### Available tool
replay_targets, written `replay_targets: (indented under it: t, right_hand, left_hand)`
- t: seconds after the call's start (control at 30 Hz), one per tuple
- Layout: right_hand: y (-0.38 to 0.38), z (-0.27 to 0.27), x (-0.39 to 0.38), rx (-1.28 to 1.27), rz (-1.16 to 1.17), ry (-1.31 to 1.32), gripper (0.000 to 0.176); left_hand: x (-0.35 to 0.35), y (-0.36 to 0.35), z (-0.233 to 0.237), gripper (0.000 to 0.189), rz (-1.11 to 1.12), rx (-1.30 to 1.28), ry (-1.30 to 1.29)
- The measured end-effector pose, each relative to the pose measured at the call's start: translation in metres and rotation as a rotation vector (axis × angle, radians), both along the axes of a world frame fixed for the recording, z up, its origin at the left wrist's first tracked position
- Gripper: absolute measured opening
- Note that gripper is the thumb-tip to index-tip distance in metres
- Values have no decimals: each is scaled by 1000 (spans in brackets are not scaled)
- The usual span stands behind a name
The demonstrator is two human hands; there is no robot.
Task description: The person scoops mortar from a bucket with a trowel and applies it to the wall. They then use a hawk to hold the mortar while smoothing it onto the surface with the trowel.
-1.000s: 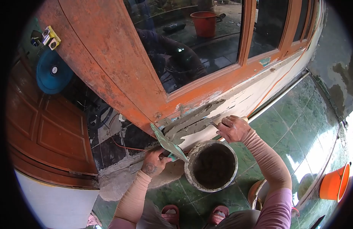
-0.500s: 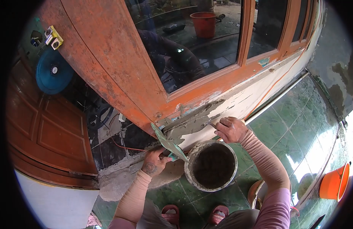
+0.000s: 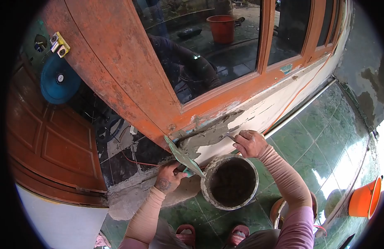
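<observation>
My left hand (image 3: 169,179) is closed round the handle of a green plastering float (image 3: 184,157), which is tilted beside the wall's left corner with grey mortar on its face. In my right hand (image 3: 251,143) is a small trowel (image 3: 228,135), its blade against the low wall and hard to tell from the grey there. Wet mortar (image 3: 204,136) covers a strip of wall under the orange window frame (image 3: 217,99). Between and below my hands stands a mortar-crusted bucket (image 3: 206,191) with dark grey mix (image 3: 233,184) inside.
An orange bucket (image 3: 361,200) stands at the right, and another container (image 3: 277,209) is partly behind my right arm. A white pipe (image 3: 302,108) and an orange cable (image 3: 292,99) run along the wall. A blue fan (image 3: 59,79) and brown door (image 3: 63,145) are at the left.
My right hand has shifted slightly down and left along the wall with the trowel. The left hand and the float have hardly moved.
</observation>
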State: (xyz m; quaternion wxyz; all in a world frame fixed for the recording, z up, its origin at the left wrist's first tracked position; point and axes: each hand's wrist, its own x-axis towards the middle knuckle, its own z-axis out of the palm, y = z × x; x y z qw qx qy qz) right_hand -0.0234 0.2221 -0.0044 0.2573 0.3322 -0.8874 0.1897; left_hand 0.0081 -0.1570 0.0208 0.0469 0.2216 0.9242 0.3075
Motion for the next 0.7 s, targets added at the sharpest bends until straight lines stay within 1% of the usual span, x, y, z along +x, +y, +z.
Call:
replay_targets:
  t: [0.1,0.17,0.2,0.27,0.4,0.57,0.7]
  right_hand:
    - [3,-4,1,-9,-18,-10,18]
    - [5,-8,2,-13,-32,-14,18]
    - [6,-10,3,-32,-43,-22,18]
    - [10,-12,4,-51,-57,-31,18]
    - [20,-17,5,-87,-69,-91,17]
    - [30,-20,6,-126,-77,-134,16]
    - [37,-21,11,-197,-107,-179,14]
  left_hand:
    - [0,-2,-6,38,-5,18,-9]
    - [-1,-2,-8,41,-32,115,51]
    - [-1,-1,-7,41,-34,116,52]
    - [0,-1,-3,40,8,111,-63]
    - [0,-1,-3,40,15,75,-63]
    - [-1,-2,-7,41,-32,100,70]
    - [0,-3,-8,41,-28,97,57]
